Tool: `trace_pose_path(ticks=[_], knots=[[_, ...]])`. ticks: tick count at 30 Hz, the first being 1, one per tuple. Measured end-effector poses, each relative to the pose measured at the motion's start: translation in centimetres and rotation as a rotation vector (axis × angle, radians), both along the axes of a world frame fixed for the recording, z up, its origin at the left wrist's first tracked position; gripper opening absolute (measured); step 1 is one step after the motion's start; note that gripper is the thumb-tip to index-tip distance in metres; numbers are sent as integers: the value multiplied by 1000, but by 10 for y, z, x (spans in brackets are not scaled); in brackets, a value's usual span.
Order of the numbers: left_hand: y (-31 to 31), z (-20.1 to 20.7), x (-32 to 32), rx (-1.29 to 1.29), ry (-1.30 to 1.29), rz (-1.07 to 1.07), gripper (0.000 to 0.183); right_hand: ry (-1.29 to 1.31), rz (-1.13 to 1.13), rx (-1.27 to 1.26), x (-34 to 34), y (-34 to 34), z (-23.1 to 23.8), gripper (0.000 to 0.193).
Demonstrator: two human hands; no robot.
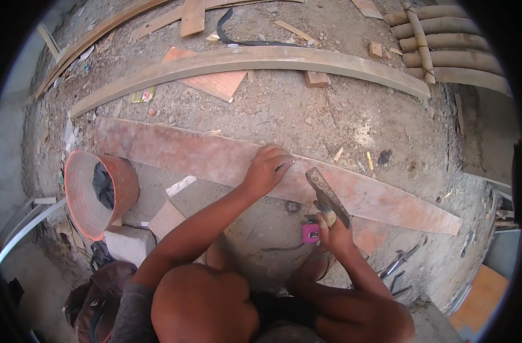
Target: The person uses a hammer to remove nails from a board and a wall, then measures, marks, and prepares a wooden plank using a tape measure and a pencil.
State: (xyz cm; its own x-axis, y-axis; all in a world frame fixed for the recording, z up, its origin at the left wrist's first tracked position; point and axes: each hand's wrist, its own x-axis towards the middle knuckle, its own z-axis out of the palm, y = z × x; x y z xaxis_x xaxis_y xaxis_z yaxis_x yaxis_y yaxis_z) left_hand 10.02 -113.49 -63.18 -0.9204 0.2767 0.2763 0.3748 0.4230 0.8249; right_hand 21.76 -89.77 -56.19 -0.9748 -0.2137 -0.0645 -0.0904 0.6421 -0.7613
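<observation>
A long reddish plank lies across the ground in front of me. My left hand rests on its middle, thumb and fingers pinched together near the far edge. Whatever is in that pinch is too small to make out. To the right, my right hand is closed round the handle of a hammer. Its worn metal head is raised over the plank's near edge. Just left of the right hand is a pink tape measure.
An orange bucket with a dark bag inside stands left, near a pale block. Beyond the plank runs a long wooden beam over a plywood piece. Pliers lie at right; tied round poles are far right.
</observation>
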Motion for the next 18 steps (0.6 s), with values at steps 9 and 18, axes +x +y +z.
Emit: trace_pose_path(ticks=[9,18], knots=[[-16,4,-6,-27,-9,-69,17,-310,-112,-120,-6,-8,25,28],[-47,2,-12,-357,-75,61,19,-399,-50,140,31,43,3,31]])
